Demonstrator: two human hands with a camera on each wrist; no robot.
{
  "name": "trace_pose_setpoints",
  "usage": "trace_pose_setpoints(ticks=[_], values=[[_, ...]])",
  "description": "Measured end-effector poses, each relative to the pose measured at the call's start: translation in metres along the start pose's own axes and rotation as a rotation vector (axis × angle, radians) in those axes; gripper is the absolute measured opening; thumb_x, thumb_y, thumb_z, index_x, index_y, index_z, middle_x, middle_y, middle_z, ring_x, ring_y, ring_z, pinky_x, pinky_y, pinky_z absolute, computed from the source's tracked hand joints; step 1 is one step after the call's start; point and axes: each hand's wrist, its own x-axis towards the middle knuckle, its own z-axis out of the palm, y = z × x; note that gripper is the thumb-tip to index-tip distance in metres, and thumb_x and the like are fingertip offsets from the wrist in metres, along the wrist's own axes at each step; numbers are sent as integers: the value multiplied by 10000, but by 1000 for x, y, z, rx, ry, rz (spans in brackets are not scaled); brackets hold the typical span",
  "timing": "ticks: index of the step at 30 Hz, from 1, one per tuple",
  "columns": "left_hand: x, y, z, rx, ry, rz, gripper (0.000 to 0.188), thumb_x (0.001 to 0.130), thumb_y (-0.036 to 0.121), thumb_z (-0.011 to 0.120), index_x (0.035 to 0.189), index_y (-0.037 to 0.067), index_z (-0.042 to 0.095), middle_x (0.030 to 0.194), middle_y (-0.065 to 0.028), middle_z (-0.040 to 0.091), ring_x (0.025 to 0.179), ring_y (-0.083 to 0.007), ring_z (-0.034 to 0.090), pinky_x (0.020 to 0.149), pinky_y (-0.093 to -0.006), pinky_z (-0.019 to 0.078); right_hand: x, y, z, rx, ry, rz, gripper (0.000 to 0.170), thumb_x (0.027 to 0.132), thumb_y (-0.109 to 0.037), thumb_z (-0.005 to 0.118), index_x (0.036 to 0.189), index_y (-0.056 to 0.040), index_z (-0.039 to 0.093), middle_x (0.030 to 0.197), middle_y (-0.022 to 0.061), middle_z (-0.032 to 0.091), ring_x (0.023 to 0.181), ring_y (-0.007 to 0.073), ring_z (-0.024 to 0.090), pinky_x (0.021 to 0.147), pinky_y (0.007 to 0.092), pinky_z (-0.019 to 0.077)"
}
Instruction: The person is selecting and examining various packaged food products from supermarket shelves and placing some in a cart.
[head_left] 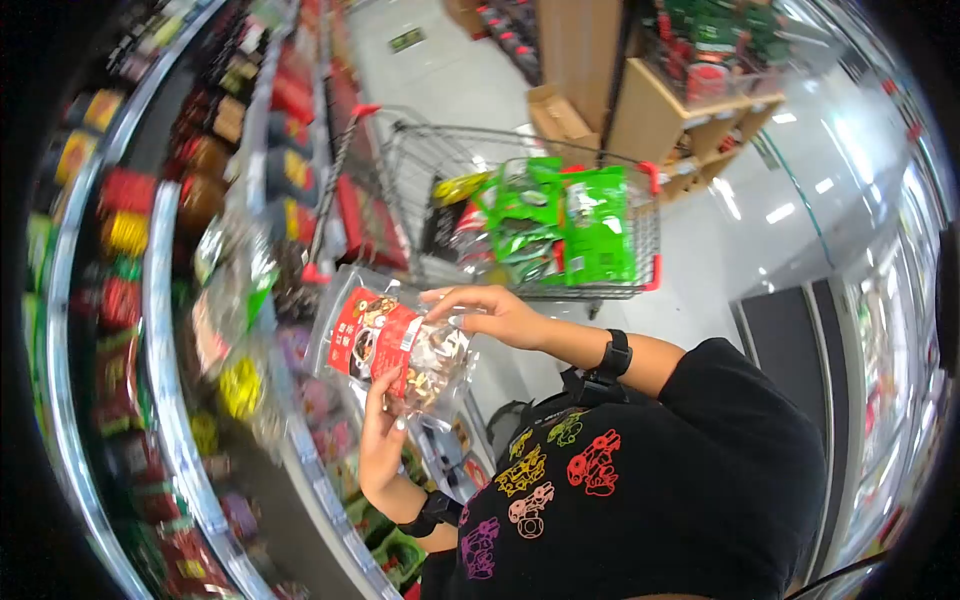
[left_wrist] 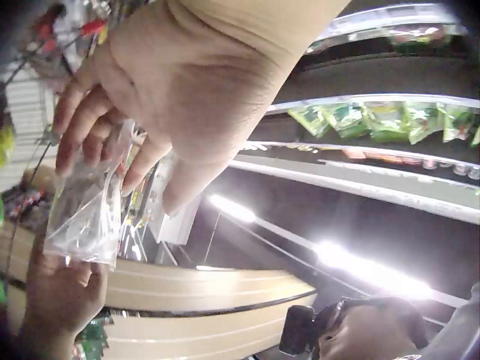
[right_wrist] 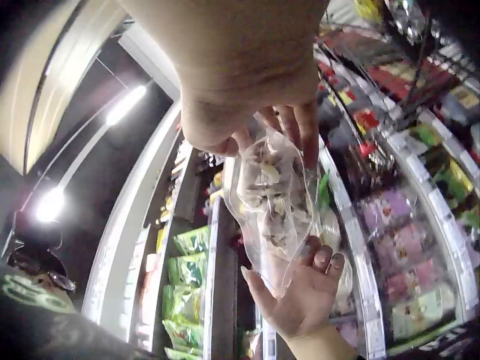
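A clear plastic packet (head_left: 440,372) of pale and brown dried pieces, with a red label bearing a picture and white writing, is held in front of the body. My left hand (head_left: 383,440) grips its lower edge, thumb over the label side. At the opposite edge, my right hand (head_left: 492,312) pinches the packet with its fingers laid over the front. From the left wrist view, the packet's see-through side (left_wrist: 84,217) shows between both hands. In the right wrist view the pale pieces (right_wrist: 274,199) show through the plastic, above the left hand (right_wrist: 300,298).
A wire shopping cart (head_left: 645,225) with red corners stands beyond the hands, holding green packets (head_left: 598,225) and other goods. Stocked shelves (head_left: 160,300) run along the left. A cardboard box (head_left: 558,118) and a wooden display stand (head_left: 675,130) are farther back.
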Motion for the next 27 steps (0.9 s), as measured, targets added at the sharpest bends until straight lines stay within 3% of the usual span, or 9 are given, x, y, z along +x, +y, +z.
trace_pose_setpoints(ticks=[6,10,11,16,17,18,19,23,27], values=[[117,-27,70,-213,-198,-132,507,801,280,486,1224,41,342,1039,-29,443,874,-108,448,760,-214,360,-44,-43,-93,-122,328,31,301,749,-30,489,1043,-49,552,1239,143,422,1158,196,376,895,298,351],[177,-44,102,-261,-222,-269,423,790,75,399,1211,98,367,1134,-29,424,773,-70,445,668,-207,383,-56,-24,-131,-236,533,34,305,757,-27,481,1055,-39,541,1241,147,417,1187,215,346,932,321,321],[189,-50,102,-169,-267,-249,417,816,141,451,1222,93,365,1155,-47,423,897,-109,457,731,-227,399,-55,-19,-136,-247,579,47,300,758,-31,484,1051,-38,543,1234,148,425,1192,219,341,938,324,315],[252,-96,95,63,-354,-282,441,800,81,479,1222,121,357,844,1,506,625,-64,389,551,-192,350,-24,15,-172,-519,712,73,266,749,-91,534,1012,-78,575,1140,145,510,1147,221,406,926,315,330],[265,-118,89,-27,-352,-240,435,807,86,486,1220,122,355,858,-7,516,650,-56,425,520,-182,334,-14,18,-174,-546,751,93,259,746,-111,542,1001,-94,580,1117,141,526,1124,219,435,915,306,343],[277,-113,85,-12,-355,-345,416,824,106,484,1217,98,348,1021,-43,504,827,-106,503,640,-217,400,-7,29,-172,-528,767,132,268,752,-108,549,1018,-90,572,1121,131,523,1092,205,454,903,300,350],[304,-140,80,28,-289,-116,405,833,114,489,1208,65,343,1160,-85,449,1053,-168,451,832,-274,380,23,37,-186,-531,785,143,279,758,-105,556,1036,-86,563,1125,120,520,1060,190,473,891,293,357],[356,-152,53,88,-240,-296,422,833,165,520,1193,27,349,1190,-115,442,1097,-201,429,878,-292,359,76,64,-203,-562,745,241,273,766,-149,581,1033,-96,555,990,92,583,881,155,565,755,278,450],[397,-208,22,173,-187,-123,430,824,215,517,1186,19,392,1162,-134,491,1059,-209,480,821,-300,416,118,80,-217,-437,682,505,296,775,-146,581,1063,-96,533,972,64,582,812,123,570,642,266,488]])
